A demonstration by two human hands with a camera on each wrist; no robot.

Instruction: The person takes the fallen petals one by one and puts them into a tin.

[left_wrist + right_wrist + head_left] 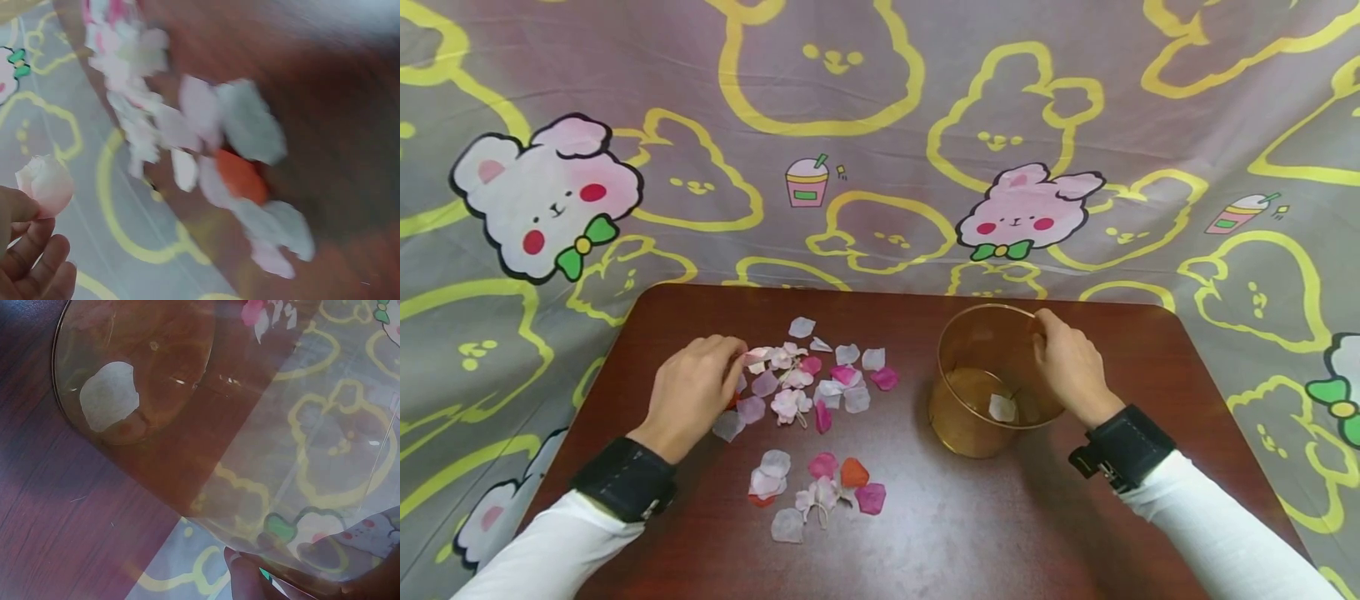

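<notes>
My left hand pinches a pale pink petal between thumb and finger, raised over the left side of the table. Close by lies a loose spread of artificial petals: white, lilac and magenta, with a pale pink blossom cluster among them. The right hand grips the rim of a transparent amber tub, which leans with its mouth toward me. One whitish petal lies on the tub's bottom. Part of the right fingers is hidden behind the rim in the head view.
Nearer me on the brown table lies a second group with an orange petal, a white petal and a pale blossom. A grey cloth with yellow cartoon outlines hangs around the table's back and sides.
</notes>
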